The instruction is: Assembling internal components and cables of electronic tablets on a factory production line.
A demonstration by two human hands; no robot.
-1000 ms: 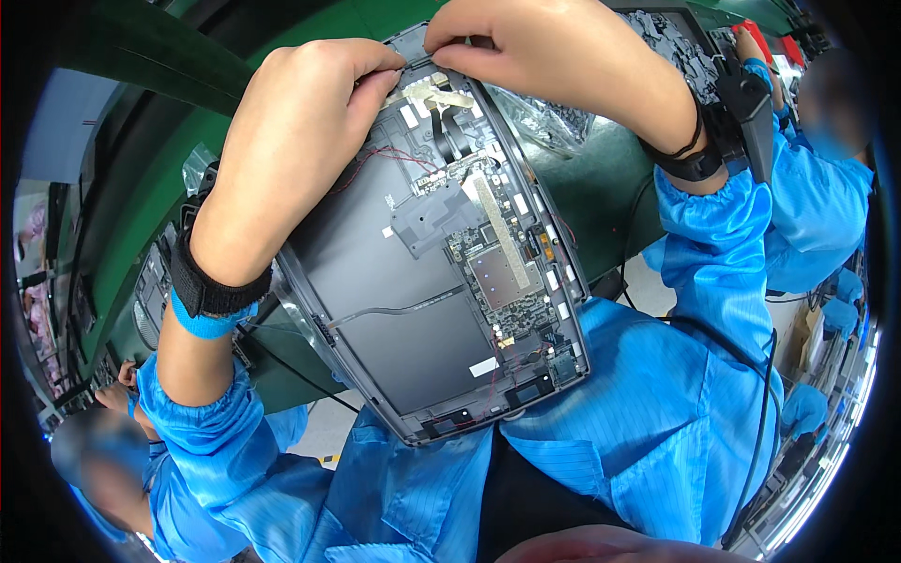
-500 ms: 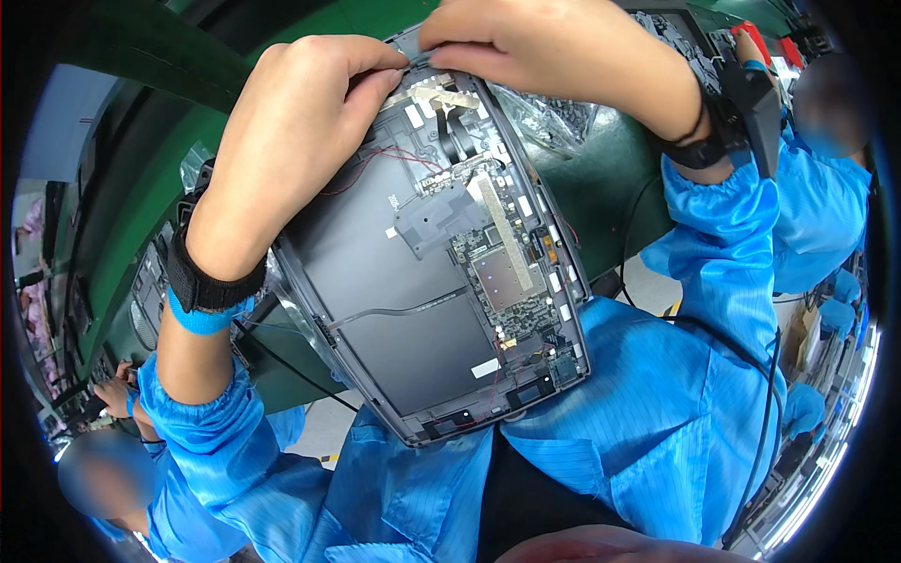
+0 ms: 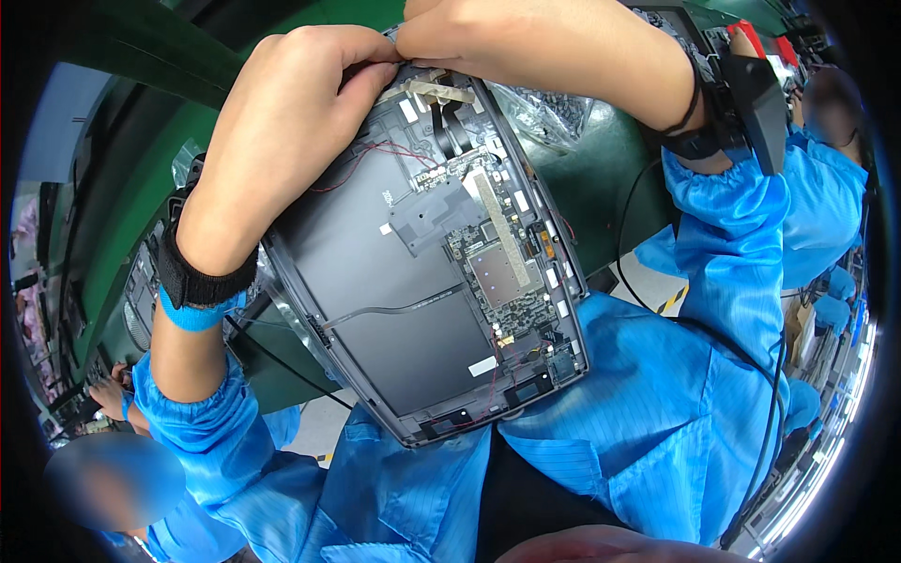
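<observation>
An open gray casing [image 3: 375,272], circuit board [image 3: 527,310] and red wires [image 3: 399,150] exposed, spans from the green desk [image 3: 601,178] to a worker's blue smock [image 3: 648,413], lying almost where it was a second ago. At its far edge, the right hand [image 3: 479,38] has slid leftward, closing the small gap that separated it from the left hand [image 3: 296,117]; the two now meet, a sign that work is centered on one spot there. The left thumb and forefinger are bent close together, nearly pinching; the right fingers are curled and largely hidden. Whether either holds a small part cannot be told. A clear plastic bag [image 3: 549,117] sits beyond the casing's right side. At left, a co-worker's blurred head [image 3: 117,479] has shifted slightly.
</observation>
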